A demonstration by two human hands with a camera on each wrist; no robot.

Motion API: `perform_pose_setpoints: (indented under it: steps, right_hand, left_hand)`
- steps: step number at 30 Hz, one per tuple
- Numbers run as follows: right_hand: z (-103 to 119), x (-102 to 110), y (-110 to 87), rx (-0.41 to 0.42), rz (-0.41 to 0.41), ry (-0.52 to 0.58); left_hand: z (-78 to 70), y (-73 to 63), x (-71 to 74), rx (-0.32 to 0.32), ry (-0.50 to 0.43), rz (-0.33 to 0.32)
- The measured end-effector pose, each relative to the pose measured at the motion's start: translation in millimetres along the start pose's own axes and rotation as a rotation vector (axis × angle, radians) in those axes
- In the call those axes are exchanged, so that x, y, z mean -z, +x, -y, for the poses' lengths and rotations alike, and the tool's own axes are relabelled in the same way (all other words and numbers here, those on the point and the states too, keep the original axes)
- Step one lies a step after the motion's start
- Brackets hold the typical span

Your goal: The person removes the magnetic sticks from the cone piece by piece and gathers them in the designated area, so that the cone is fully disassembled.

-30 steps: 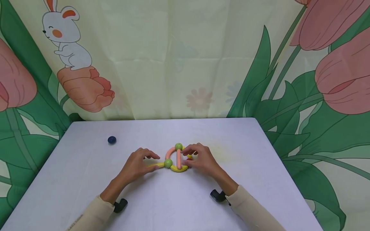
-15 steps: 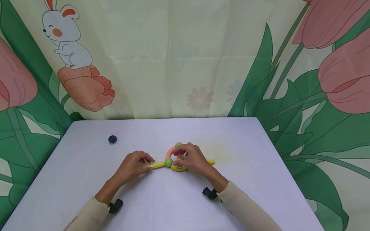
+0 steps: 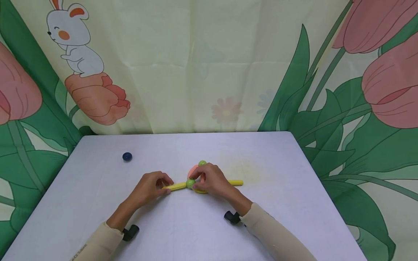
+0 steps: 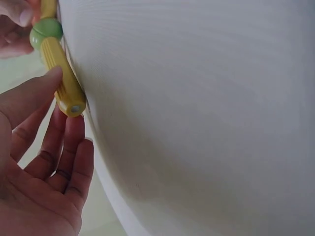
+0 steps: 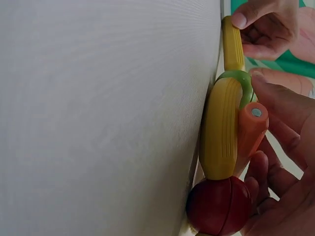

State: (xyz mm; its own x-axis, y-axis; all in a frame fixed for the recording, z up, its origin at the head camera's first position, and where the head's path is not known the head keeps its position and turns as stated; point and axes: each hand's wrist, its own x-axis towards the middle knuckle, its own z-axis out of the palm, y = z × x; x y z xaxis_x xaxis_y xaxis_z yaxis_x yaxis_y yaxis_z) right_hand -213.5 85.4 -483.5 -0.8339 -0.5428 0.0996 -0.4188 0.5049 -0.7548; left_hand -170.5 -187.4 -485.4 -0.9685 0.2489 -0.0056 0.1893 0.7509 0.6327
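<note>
My left hand point(image 3: 151, 185) pinches the outer end of a straight yellow magnetic rod point(image 3: 177, 186) between thumb and fingers; a metal tip shows at its free end in the left wrist view. The rod's other end meets a green ball point(image 3: 190, 183). My right hand point(image 3: 213, 181) pinches this ball with thumb and fingertips. Behind and under that hand lies a ring of curved pieces: a yellow curved rod point(image 5: 220, 128), a pink-orange curved rod point(image 3: 192, 170), a second green ball point(image 3: 202, 163) and a red ball point(image 5: 219, 205). A straight orange rod point(image 5: 252, 128) rises beside the yellow curve.
Another straight yellow rod point(image 3: 236, 182) sticks out to the right beyond my right wrist. One dark blue ball point(image 3: 127, 156) lies alone at the back left of the white table point(image 3: 169, 232). A printed curtain point(image 3: 163, 72) hangs behind the table's far edge.
My right hand has moved left from the ring's right side to the near green ball, uncovering the right yellow rod. My left hand has slid slightly left along its rod.
</note>
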Motion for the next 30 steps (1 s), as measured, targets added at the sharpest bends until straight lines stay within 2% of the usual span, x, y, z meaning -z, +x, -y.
perform_pose_setpoints:
  steps: [5,13,22,26,30]
  right_hand:
    - [0.8,-2.6,5.6,0.043,0.008,-0.031]
    - [2.6,-7.2,10.6,0.036,0.009,-0.109]
    - [1.6,-7.9,10.6,0.052,0.019,-0.086]
    - [0.6,-7.4,10.5,0.055,0.03,-0.061]
    - [-0.2,-7.4,10.6,0.044,0.035,-0.048]
  left_hand:
    - [-0.1,0.8,0.1,-0.024,0.002,0.011]
    - [0.9,2.3,-0.1,-0.058,0.021,0.023]
    - [-0.8,5.0,-0.6,-0.026,0.014,0.047]
    - [-0.8,6.9,0.0,-0.003,0.004,0.07]
    - [-0.7,8.6,2.7,-0.006,-0.007,0.105]
